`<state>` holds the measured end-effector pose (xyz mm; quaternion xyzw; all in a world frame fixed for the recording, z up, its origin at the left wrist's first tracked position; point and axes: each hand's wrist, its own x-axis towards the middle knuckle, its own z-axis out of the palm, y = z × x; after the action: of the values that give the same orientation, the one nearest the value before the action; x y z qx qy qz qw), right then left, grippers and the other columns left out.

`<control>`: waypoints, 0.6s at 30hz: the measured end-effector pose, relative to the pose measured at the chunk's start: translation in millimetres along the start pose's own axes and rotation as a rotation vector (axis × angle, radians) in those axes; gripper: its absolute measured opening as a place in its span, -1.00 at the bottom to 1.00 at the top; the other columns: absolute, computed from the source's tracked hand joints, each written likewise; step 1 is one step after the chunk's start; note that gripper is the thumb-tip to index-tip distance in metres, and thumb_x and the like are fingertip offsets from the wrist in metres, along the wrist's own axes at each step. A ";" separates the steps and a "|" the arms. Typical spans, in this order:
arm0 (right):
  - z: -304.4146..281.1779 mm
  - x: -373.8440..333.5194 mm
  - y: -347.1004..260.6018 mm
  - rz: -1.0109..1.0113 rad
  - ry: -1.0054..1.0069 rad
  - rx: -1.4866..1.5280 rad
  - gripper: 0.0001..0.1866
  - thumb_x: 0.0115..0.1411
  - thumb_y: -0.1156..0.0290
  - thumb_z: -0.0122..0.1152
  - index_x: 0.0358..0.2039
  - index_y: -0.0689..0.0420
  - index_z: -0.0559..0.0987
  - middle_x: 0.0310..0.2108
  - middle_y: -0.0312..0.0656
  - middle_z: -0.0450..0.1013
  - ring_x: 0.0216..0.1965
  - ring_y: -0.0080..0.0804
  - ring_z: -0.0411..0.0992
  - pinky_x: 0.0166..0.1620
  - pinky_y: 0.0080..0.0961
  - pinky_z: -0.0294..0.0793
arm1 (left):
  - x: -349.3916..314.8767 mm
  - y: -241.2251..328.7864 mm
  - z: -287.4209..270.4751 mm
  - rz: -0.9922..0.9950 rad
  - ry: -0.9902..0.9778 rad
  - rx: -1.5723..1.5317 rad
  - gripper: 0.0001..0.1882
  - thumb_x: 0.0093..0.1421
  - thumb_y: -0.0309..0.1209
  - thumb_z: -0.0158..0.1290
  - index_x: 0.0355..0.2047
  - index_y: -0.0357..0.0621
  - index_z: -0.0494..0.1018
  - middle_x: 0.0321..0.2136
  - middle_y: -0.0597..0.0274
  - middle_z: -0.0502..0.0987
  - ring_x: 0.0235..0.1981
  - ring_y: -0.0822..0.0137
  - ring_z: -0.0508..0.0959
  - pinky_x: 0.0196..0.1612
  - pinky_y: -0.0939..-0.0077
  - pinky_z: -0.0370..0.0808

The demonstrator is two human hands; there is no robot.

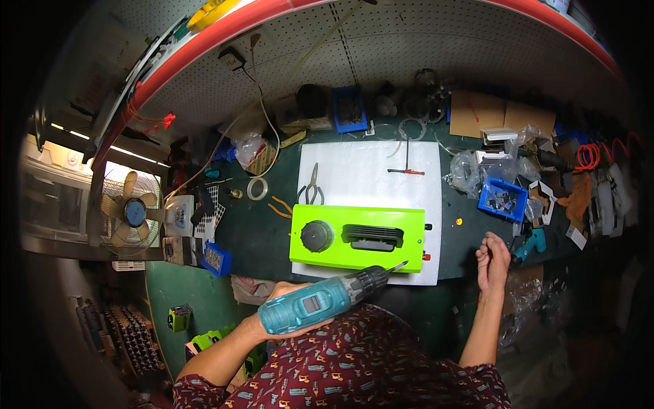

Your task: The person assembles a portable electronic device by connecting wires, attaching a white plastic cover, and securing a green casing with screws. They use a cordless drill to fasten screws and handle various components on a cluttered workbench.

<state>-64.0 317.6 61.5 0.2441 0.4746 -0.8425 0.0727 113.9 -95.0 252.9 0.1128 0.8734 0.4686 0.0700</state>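
1. Principal relation. The green case (334, 259) lies ahead of the person's body, flat on a white foam sheet (371, 160) on the desk (252, 228). Its long axis runs left to right, with the round black knob (317, 236) toward the left end and the recessed black handle (372, 232) to the right of it.

2. Left hand (281, 292). This is the nearer hand, just in front of the case's left near corner. Its fingers are wrapped around the teal power drill (310, 305); most of them are hidden beneath the tool.

3. Axis of the drill. The tool slants from lower left to upper right, oblique to the case. The driver bit (398, 267) points rightward and away from the body, overlapping the case's near right corner in this view. Whether it touches the surface cannot be told.

4. Right hand (493, 264). It is raised to the right of the case, apart from it, so that the case lies to its left. The fingers are curled and close together; whether they pinch something small cannot be told.

5. Surroundings. Pliers (313, 178) lie beyond the case; a second teal tool (533, 244) rests right of the right hand.
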 end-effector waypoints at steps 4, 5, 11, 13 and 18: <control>84.6 -104.1 10.7 0.014 -0.309 0.010 -0.82 0.40 0.49 0.24 -0.06 0.32 0.60 -0.35 -0.12 0.56 -0.50 -0.50 0.50 -0.40 -0.46 0.71 | -13.1 -44.4 -20.4 0.100 -0.067 -0.158 -0.54 0.08 -0.46 0.44 -0.01 -0.31 0.60 -0.17 0.04 0.70 -0.23 0.18 0.75 -0.05 0.40 0.68; 106.2 -124.0 18.2 0.009 -0.377 0.008 -0.82 0.41 0.48 0.26 -0.07 0.32 0.60 -0.38 -0.12 0.55 -0.49 -0.47 0.51 -0.39 -0.42 0.72 | -17.5 -55.3 -24.9 0.130 -0.076 -0.206 -0.53 0.09 -0.46 0.43 0.00 -0.32 0.60 -0.15 0.04 0.71 -0.22 0.18 0.75 -0.04 0.40 0.68; 202.5 -197.8 73.9 0.016 -0.427 0.000 -0.77 0.41 0.39 0.32 -0.10 0.32 0.60 -0.39 -0.09 0.60 -0.43 -0.38 0.63 -0.29 -0.30 0.78 | -55.5 -116.7 -69.4 0.162 -0.161 -0.362 -0.59 0.16 -0.46 0.35 0.00 -0.36 0.59 -0.23 0.09 0.74 -0.30 0.32 0.75 -0.16 0.48 0.67; 219.2 -210.6 89.3 0.003 -0.453 -0.058 -0.77 0.41 0.38 0.32 -0.10 0.31 0.60 -0.37 -0.07 0.61 -0.42 -0.36 0.64 -0.28 -0.27 0.78 | -64.5 -134.6 -83.7 0.316 -0.088 -0.368 -0.62 0.12 -0.47 0.41 -0.07 -0.35 0.60 -0.29 0.15 0.73 -0.36 0.43 0.73 -0.28 0.55 0.65; 243.4 -237.7 104.3 0.100 -0.535 -0.179 -0.75 0.42 0.37 0.30 -0.12 0.35 0.61 -0.27 0.04 0.64 -0.35 -0.25 0.69 -0.23 -0.26 0.79 | -98.4 -168.1 -123.0 0.212 -0.146 -0.399 -0.61 0.04 -0.39 0.50 -0.16 -0.25 0.63 -0.37 0.14 0.68 -0.43 0.28 0.71 -0.34 0.45 0.64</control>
<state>96.5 32.1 200.7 0.0287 0.4984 -0.8272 0.2581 158.7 -309.6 182.0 0.2216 0.7392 0.6274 0.1042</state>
